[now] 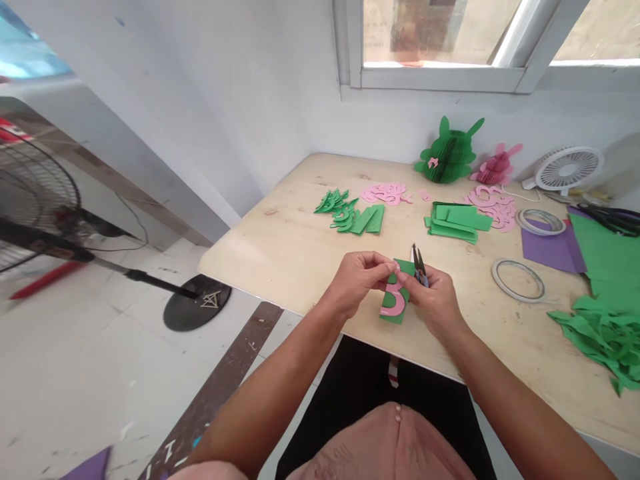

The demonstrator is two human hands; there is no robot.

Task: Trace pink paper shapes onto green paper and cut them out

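Observation:
In front of me, over the table's near edge, is a green paper piece (391, 301) with a curvy pink paper cutout (399, 305) lying against it. My left hand (363, 279) pinches the upper left of both papers between thumb and fingers. From the other side, my right hand (436, 298) is closed around a pair of scissors (421, 264), their dark blades pointing up and away. Its thumb also presses the pink cutout near the top. The fingers behind the paper are hidden.
Green cutouts (343, 208), pink cutouts (386, 193) and stacked green strips (457, 221) lie farther back. Paper figures (449, 157) and a small white fan (569, 167) stand by the wall. Tape rolls (519, 280) and green scraps (603, 337) are to the right. A floor fan (197, 313) stands left.

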